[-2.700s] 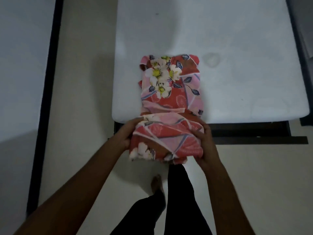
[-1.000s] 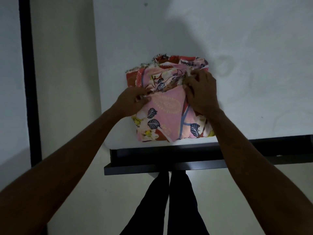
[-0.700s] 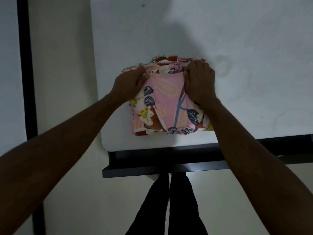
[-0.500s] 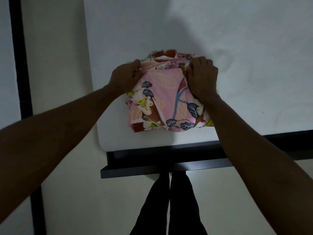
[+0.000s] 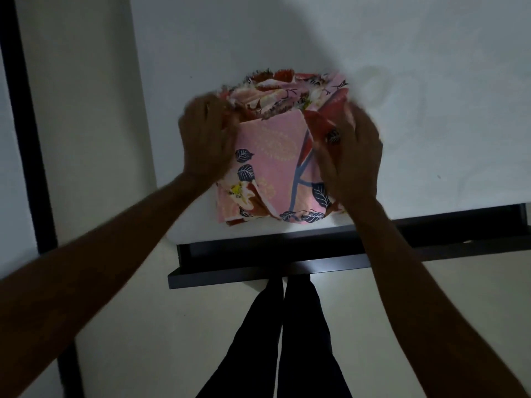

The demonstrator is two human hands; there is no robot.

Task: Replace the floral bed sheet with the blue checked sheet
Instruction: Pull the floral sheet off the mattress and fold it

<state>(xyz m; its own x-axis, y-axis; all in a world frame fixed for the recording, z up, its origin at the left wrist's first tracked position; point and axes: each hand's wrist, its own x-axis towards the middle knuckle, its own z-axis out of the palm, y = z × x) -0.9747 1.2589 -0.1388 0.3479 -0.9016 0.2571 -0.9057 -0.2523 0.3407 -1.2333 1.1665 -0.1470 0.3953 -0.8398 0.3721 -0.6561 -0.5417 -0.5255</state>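
left fingers (image 5: pixel 222 110): curled into the far-left corner of the folded floral bed sheet (image 5: pixel 275 156), pinching the frayed upper layers; blurred, so exact grip depth cannot be told
right fingers (image 5: pixel 349 116): spread and bent over the far-right corner, pressing a red flap down and gripping the edge; also a bit blurred
left hand (image 5: pixel 205 139): on the bundle's left side, palm against the cloth
right hand (image 5: pixel 352 156): lies over the right side, covers part of the fold
floral bed sheet: folded into a thick square pad, lying on the bare mattress (image 5: pixel 431 81) near its front-left corner, close to the front edge, far edge ragged with loose layers sticking out
mattress: white, uncovered, faint ring stain just beside the bundle on the right
bed frame (image 5: pixel 287 262): dark, juts out below the mattress front edge
floor (image 5: pixel 115 326): pale, person's legs (image 5: pixel 281 340) stand against the frame
blue checked sheet: not in view
step in hand: looks like tidying/squaring the last fold, or gripping the pad to carry it off
do it well: gather all loose far layers under the fingers before lifting, or they flop open; keep both hands level and squeeze inward so the stack stays flat
do it well 2: tuck the red flap on the right under the top layer first
risk: bundle sits near the front edge, a push toward the body could tip it onto the floor
progress guess: old sheet off and folded, new one not yet fetched
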